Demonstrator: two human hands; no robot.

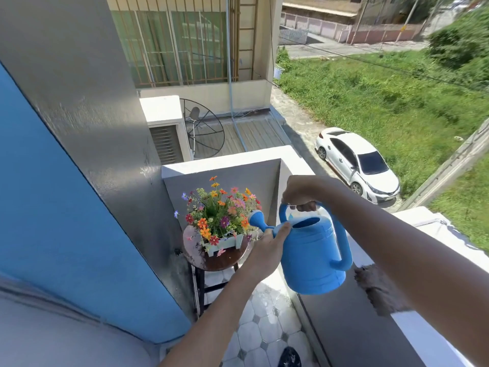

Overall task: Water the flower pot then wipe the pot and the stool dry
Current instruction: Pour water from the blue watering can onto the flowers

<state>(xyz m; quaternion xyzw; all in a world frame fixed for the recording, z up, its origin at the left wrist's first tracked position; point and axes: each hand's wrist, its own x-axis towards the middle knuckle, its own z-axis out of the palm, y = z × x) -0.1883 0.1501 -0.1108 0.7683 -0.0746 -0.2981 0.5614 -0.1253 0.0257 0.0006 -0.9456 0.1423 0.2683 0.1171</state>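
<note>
A pale green box planter (225,243) full of colourful flowers (221,210) stands on a round brown stool (194,251) in the balcony corner. I hold a blue watering can (311,254) to the right of it, tilted so its rose (256,218) is over the flowers' right side. My right hand (300,193) grips the top handle. My left hand (270,245) supports the spout from below. The stool top looks wet and blotchy.
A grey fuzzy cloth (378,290) lies on the balcony parapet (434,337) at the right, under my right forearm. A blue wall (53,221) is at the left. Tiled floor (264,332) lies below, with a dark object (289,357) at the bottom edge.
</note>
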